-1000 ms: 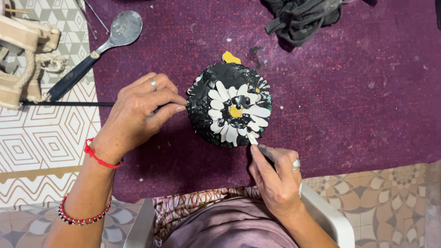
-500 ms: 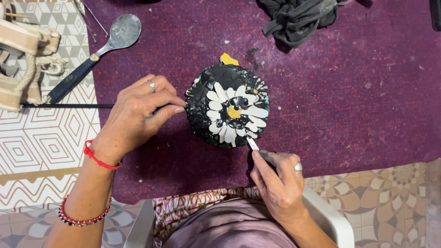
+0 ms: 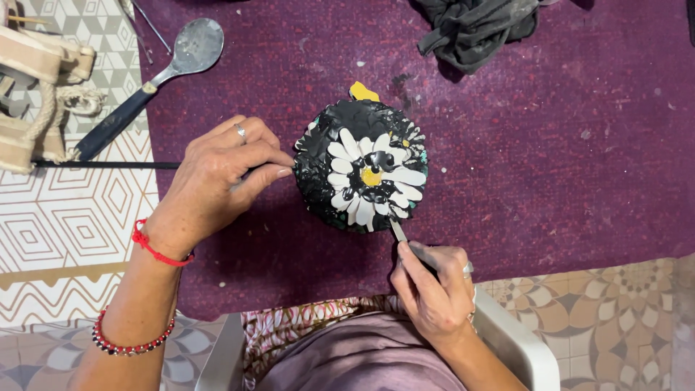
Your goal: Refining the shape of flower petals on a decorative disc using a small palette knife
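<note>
A round black craft piece with a white daisy [image 3: 362, 168] lies mid-frame on the purple cloth [image 3: 565, 159]. The metal spoon with dark handle [image 3: 156, 76] lies upper left, the crumpled dark rag [image 3: 474, 25] at top.

No packages, labels, signs or screens visible.

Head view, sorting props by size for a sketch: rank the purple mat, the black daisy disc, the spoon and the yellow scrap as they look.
1. purple mat
2. black daisy disc
3. spoon, longer than the disc but slimmer, so this order is unsure
4. yellow scrap
</note>
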